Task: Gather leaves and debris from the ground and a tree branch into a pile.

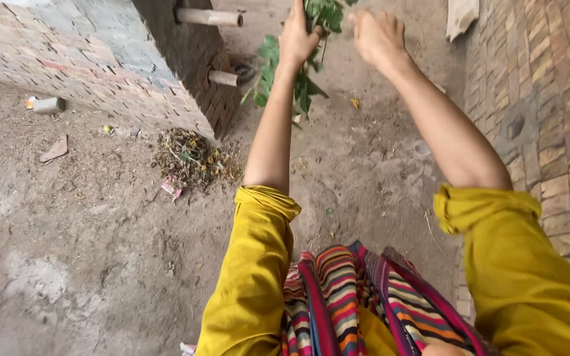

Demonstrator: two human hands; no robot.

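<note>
Both my arms, in rolled-up yellow sleeves, reach out ahead over bare dirt ground. My left hand (297,36) is closed around the stem of a green leafy sprig (284,76), whose leaves hang down below and poke up above the fist. My right hand (377,34) is close beside it on the right, fingers curled into a loose fist near the top leaves; whether it grips any of them is hidden by the frame's upper edge. A striped multicoloured cloth (357,296) hangs in front of my body.
A brick wall (94,56) with its corner stands at the upper left, two pipes (209,17) sticking out of its side. A heap of dry plant litter (189,157) lies at the corner. Brick paving (549,99) runs along the right. Scraps lie on the dirt.
</note>
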